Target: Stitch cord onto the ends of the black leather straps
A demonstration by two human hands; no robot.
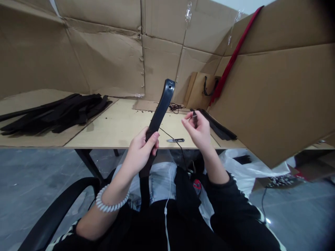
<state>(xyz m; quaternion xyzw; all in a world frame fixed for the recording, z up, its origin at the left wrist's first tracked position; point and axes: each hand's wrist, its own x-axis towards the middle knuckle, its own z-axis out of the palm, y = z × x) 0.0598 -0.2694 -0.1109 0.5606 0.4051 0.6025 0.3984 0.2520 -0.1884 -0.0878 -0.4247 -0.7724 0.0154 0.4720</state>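
My left hand (143,148) is wrapped round a long dark strap (159,111). The strap's upper end curves over and has small holes, while its lower part hangs down toward my lap. To the right, my right hand (199,130) has its fingers curled round a small dark pointed object (194,119), whose kind I cannot make out; it does not touch the strap. Between the hands, small thread snips (176,140) lie near the table's front edge, with a thin dark cord running across them.
Many dark strips (75,111) are piled on the left of the table (117,122). More strips (220,127) lie at right. Tangled cord (176,107) and a paper bag (200,90) sit at the back. Cardboard walls (104,59) surround the table. A chair armrest (57,205) is at lower left.
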